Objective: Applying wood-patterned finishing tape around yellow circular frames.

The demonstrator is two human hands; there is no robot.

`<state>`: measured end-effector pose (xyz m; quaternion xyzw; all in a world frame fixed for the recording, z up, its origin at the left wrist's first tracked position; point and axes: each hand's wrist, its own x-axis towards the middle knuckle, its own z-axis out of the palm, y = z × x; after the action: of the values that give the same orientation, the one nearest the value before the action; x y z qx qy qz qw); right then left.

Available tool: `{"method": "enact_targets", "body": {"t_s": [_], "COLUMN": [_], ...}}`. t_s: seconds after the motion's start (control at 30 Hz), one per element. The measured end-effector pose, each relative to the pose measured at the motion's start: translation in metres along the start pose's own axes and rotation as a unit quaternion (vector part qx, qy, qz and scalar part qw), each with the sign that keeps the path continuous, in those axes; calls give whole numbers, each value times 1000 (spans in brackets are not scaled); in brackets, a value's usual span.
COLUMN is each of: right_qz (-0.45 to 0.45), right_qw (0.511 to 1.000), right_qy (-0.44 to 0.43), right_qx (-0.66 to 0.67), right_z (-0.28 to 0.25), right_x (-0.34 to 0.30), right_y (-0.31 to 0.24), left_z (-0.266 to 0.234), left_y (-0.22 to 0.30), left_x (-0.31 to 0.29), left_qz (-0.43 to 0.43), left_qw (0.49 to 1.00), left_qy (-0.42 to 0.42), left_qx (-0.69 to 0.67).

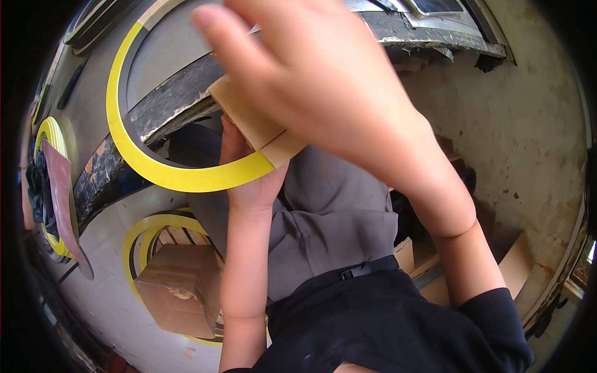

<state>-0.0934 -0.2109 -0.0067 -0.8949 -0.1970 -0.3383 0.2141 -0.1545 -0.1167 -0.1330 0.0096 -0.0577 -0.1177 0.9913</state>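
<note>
A large flat yellow ring (186, 179) with a dark inner edge is tilted over my lap and the bench edge. Brown paper-like covering (158, 9) lies over its upper left part, and another brown section (283, 149) meets the yellow at the lower right. Against that section is a brown flat piece (245, 118), cardboard or paper by its look. My left hand (258, 183) grips the ring and brown piece from below, its fingers partly hidden. Above them my right hand (305, 74) is blurred, the thumb stretched out and most fingers cut off by the top edge.
A worn dark-edged bench (180, 93) crosses in front of me. At left hang yellow rings (53, 133) beside a pink sheet (57, 186). On the floor, an opened cardboard box (180, 280) lies among more yellow rings (134, 239). A stained wall (516, 143) stands at right.
</note>
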Motion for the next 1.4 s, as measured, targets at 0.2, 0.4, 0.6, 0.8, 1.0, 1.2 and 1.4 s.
{"method": "enact_targets", "body": {"t_s": [0.2,0.4,0.6,0.8,1.0,1.2,1.4], "right_qz": [-5,134,144,161,184,181,132], "right_qw": [952,940,932,931,924,932,946], "right_qy": [-85,-122,-65,-28,-23,-66,19], "right_qx": [293,291,326,325,335,307,296], "right_z": [-57,-36,-13,-9,-6,-13,-2], "right_x": [-63,-118,-133,-131,-132,-134,-139], "right_y": [43,27,10,6,4,7,3], "left_z": [-2,8,13,24,9,9,27], "left_y": [-9,-20,-23,-40,-43,-41,-37], "left_x": [3,-7,-15,-41,-55,-65,-79], "left_qz": [29,41,44,30,-1,-22,6], "left_qw": [999,997,996,989,993,994,975], "left_qy": [-7,-15,-31,141,110,86,187], "left_qx": [31,-66,-74,44,-47,62,118]}}
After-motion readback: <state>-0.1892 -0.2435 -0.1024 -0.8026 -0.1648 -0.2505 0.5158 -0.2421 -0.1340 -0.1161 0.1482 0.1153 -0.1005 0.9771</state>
